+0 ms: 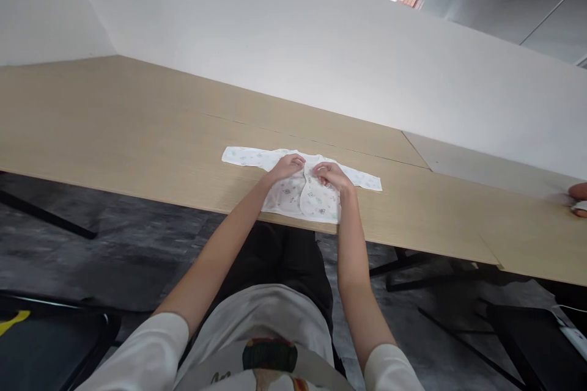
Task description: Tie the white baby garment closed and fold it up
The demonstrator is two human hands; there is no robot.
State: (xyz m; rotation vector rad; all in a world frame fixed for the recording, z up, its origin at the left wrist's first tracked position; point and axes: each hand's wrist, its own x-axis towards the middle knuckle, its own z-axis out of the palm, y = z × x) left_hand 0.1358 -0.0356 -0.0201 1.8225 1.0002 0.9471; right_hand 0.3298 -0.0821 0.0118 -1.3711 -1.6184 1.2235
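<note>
A small white baby shirt (316, 203) with a scattered print lies face up near the table's front edge, its long sleeves spread out to both sides. The curved edge of its front opening runs down the middle. My left hand (288, 167) is on the upper chest just left of that opening, its fingers closed on the cloth. Right of the opening, my right hand (334, 176) has bent fingers pinched at the fabric. The two hands are a little apart, and the fingertips hide what exactly is between them.
The long wooden table (137, 128) runs along a white partition (275, 36). A black chair (50, 342) with a yellow strip stands at lower left, another dark chair (527, 336) at lower right. Part of another person's hand (578, 190) shows at the right edge.
</note>
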